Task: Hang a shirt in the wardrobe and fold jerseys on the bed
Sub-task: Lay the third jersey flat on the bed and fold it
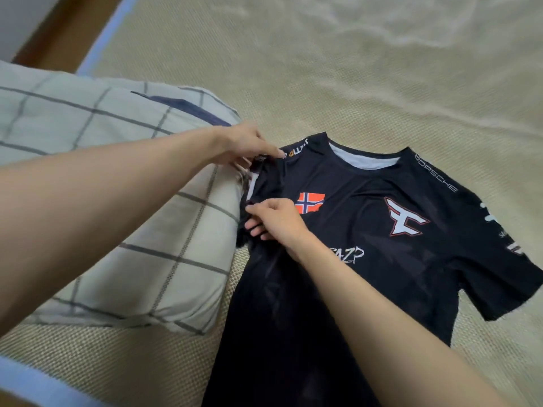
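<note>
A black jersey (367, 236) with a red-and-blue flag patch and a white-and-red logo lies face up on the woven bed mat (323, 69), collar pointing away from me. Its right sleeve is spread flat; its left sleeve is bunched against the pillow. My left hand (246, 145) pinches the fabric at the jersey's left shoulder. A little nearer, my right hand (276, 220) grips the bunched left sleeve just beside the flag patch. The sleeve's end is hidden under my fingers.
A checked grey-and-white pillow (117, 201) lies directly left of the jersey, touching the bunched sleeve. The mat has a light blue border (105, 36) at the left and near edges, with wooden floor beyond. The mat is rumpled at the far right.
</note>
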